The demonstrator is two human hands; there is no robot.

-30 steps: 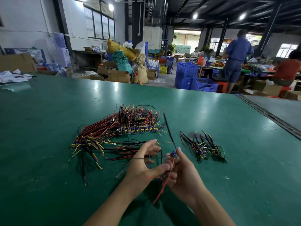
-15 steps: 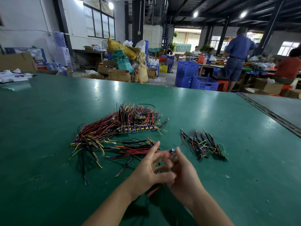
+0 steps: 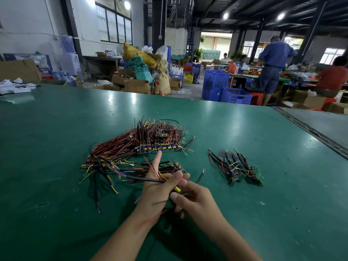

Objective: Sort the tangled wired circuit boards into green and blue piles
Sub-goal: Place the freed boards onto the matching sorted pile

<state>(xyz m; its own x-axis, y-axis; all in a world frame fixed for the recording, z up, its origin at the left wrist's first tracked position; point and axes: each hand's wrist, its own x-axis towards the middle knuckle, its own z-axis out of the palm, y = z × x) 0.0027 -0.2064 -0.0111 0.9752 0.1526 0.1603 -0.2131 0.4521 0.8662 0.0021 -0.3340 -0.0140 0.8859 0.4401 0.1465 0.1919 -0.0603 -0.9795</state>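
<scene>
Yellow-capped wired board (image 3: 177,189) sits between both hands, its wires (image 3: 143,178) trailing left. The left hand (image 3: 158,191) curls round the wires; the right hand (image 3: 199,204) pinches the board. The green pile (image 3: 237,169) lies right, nearer the right hand; the tangled pile (image 3: 143,147) lies ahead-left.

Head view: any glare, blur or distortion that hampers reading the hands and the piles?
Head view: lamp glare spots only the far table; head view: wide-angle bending curves its edges; head view: the blue pile and green pile are sharp, the left hand, right hand and the wired board they grip slightly smeared, soft shadow beneath them.
</scene>
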